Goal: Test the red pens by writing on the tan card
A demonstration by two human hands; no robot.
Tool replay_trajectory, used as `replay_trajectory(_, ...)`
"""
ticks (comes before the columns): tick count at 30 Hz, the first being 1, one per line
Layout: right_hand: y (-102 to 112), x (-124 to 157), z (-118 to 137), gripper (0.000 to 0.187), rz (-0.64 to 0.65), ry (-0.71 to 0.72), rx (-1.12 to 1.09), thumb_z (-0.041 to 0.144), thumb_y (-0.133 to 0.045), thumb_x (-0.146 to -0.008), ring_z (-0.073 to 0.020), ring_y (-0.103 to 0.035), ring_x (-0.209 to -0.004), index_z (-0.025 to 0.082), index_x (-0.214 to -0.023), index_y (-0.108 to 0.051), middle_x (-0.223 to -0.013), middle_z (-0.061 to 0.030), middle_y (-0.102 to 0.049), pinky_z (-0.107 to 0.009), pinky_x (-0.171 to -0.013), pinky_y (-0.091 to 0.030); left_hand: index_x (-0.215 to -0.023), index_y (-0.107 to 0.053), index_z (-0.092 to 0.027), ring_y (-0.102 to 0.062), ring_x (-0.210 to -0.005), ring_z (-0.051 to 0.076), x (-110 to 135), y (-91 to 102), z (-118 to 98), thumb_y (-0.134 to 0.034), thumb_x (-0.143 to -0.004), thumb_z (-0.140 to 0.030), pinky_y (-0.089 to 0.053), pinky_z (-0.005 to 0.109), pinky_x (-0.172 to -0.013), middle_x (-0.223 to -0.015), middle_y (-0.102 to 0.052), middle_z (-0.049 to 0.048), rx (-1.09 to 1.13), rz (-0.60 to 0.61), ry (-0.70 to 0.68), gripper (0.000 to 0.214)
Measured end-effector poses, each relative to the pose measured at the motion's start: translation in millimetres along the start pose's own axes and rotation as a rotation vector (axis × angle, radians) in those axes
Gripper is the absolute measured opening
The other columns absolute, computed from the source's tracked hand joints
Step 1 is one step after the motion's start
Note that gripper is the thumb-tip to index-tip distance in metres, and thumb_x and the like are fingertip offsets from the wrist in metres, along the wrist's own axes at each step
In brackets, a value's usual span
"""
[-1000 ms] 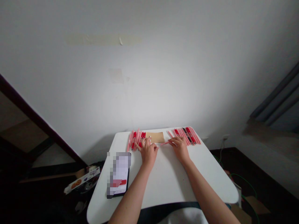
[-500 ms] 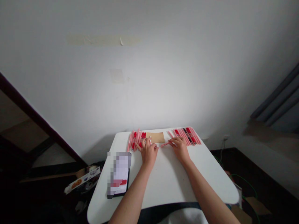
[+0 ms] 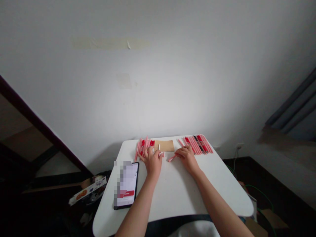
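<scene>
On the white table (image 3: 177, 194) my left hand (image 3: 152, 162) rests beside a row of pink and red pens (image 3: 143, 146) at the far left, its fingers curled around a thin white stick (image 3: 159, 148). My right hand (image 3: 187, 157) pinches a pink pen (image 3: 172, 158) that points down to the left. A second row of pink and red pens (image 3: 197, 144) lies at the far right, just beyond my right hand. A brown card (image 3: 165, 145) lies between the two rows.
A tablet (image 3: 126, 190) lies at the table's left edge. A plain wall rises right behind the table. On the dark floor to the left sits a printed box (image 3: 87, 193); green cables (image 3: 254, 191) trail at the right.
Both hands have shifted slightly left and nearer to me. The pink pen in my right hand has tilted downward, and a thin white stick now shows at my left fingers.
</scene>
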State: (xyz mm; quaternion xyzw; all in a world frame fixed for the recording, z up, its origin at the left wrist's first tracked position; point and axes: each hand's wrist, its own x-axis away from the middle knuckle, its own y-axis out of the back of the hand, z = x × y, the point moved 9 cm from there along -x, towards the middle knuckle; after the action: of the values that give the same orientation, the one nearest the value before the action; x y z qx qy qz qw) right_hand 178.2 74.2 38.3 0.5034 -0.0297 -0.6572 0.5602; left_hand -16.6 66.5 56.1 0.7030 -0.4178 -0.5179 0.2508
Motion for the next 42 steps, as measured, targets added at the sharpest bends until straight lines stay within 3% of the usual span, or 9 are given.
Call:
replay_trajectory(15, -10.8, -0.8, 15.4, 0.019, 0.072, 0.006, 0.25, 0.022, -0.062, -0.085, -0.0264, -0.046, -0.1, 0.034, -0.092, -0.076, -0.095, -0.0062, -0.066, -0.046, -0.09, -0.037, -0.092, -0.071, -0.028, -0.042, -0.123, 0.031, 0.3, 1.0, 4.3, -0.065, -0.077, -0.029, -0.014, 0.071, -0.108, -0.121, -0.058, 0.0059, -0.067, -0.009, 0.037, 0.016)
replay_trajectory(21, -15.2, -1.6, 19.3, 0.024, 0.099, 0.047, 0.219, 0.019, -0.06, -0.087, -0.0262, -0.046, -0.103, 0.036, -0.096, -0.074, -0.097, -0.0031, -0.069, -0.048, -0.095, -0.032, -0.09, -0.071, -0.028, -0.042, -0.123, 0.03, 0.6, 1.5, 5.4, -0.064, -0.077, -0.029, -0.014, 0.071, -0.108, -0.12, -0.059, 0.0052, -0.058, -0.031, 0.038, 0.014)
replay_trajectory(42, -20.6, -2.0, 17.9, 0.032, 0.149, 0.034, 0.184, 0.018, -0.054, -0.089, -0.0254, -0.047, -0.105, 0.036, -0.111, -0.069, -0.106, -0.0033, -0.069, -0.044, -0.091, -0.038, -0.095, -0.069, -0.024, -0.041, -0.123, 0.032, 0.0, 1.7, 8.3, -0.061, -0.079, -0.03, -0.018, 0.069, -0.107, -0.12, -0.059, 0.0084, -0.133, -0.038, 0.068, 0.019)
